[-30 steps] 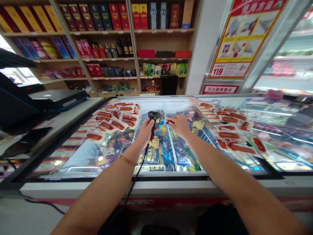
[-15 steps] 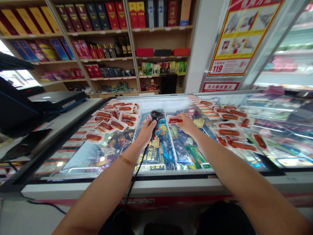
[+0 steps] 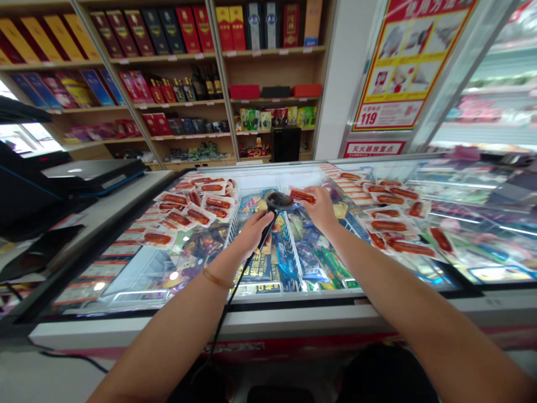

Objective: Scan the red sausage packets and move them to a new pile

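My left hand (image 3: 255, 230) is closed around the handle of a black corded barcode scanner (image 3: 280, 200), its cable hanging down past the freezer's front edge. In my right hand (image 3: 321, 208) is a clear-wrapped sausage pack (image 3: 302, 196), pinched at its right end. The scanner's head is close to the left end of this pack; whether they touch I cannot tell. On the freezer's glass top, a pile of similar sausage packs (image 3: 196, 204) lies to the left. Another spread of sausage packs (image 3: 392, 225) lies to the right of my right forearm.
Beneath the glass of the chest freezer (image 3: 176, 322), wire baskets hold colourful frozen packets (image 3: 262, 268). A counter with a dark flat device (image 3: 100, 173) stands at the left. Shelves (image 3: 268, 51) with boxes and bottles line the back, beside a red and yellow poster (image 3: 413, 61).
The scanner has moved right, towards the sausage pack in my right hand. My right hand has risen slightly and tilted the pack. The view has shifted a little.
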Tool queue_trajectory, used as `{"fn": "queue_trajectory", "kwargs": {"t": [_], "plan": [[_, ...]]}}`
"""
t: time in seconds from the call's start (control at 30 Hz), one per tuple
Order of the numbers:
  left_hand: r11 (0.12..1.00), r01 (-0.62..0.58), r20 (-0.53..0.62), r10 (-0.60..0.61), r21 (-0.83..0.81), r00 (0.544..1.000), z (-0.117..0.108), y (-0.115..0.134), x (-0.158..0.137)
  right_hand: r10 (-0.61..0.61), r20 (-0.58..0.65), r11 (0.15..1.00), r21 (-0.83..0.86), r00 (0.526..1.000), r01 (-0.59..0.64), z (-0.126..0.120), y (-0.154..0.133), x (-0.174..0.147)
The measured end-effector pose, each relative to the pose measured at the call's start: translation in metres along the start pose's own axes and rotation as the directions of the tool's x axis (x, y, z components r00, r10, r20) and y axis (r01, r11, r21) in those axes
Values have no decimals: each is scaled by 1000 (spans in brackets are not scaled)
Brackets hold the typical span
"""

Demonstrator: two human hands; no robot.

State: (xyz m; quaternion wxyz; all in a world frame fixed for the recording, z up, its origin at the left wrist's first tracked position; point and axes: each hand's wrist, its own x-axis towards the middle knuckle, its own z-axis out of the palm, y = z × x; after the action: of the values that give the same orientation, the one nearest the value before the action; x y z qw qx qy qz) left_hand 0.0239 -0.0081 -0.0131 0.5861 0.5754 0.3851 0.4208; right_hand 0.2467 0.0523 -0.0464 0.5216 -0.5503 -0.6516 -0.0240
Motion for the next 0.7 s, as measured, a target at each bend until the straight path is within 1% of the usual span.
{"fn": "queue_trajectory", "kwargs": {"t": [0.27,0.37,0.5,0.57,0.63,0.7], "plan": [[1000,-26,44,26,-7,999,0,-1,-1,-4,-22,1000,24,1000,4,2,3,0],[1000,-23,55,24,-18,998,-2,-2,-1,-6,-19,1000,27,1000,7,3,4,0],[1000,1,59,0,-29,998,0,-4,-1,-43,-33,999,30,999,44,7,10,0],[999,9,9,-9,-38,1000,2,-2,-1,-49,-38,998,23,998,50,9,13,-2],[998,10,-89,-15,-58,996,2,4,-1,-40,-36,999,15,999,41,11,13,-3],[994,23,-192,-43,-105,980,-1,16,0,-49,-16,999,17,999,49,15,7,-2]]}}
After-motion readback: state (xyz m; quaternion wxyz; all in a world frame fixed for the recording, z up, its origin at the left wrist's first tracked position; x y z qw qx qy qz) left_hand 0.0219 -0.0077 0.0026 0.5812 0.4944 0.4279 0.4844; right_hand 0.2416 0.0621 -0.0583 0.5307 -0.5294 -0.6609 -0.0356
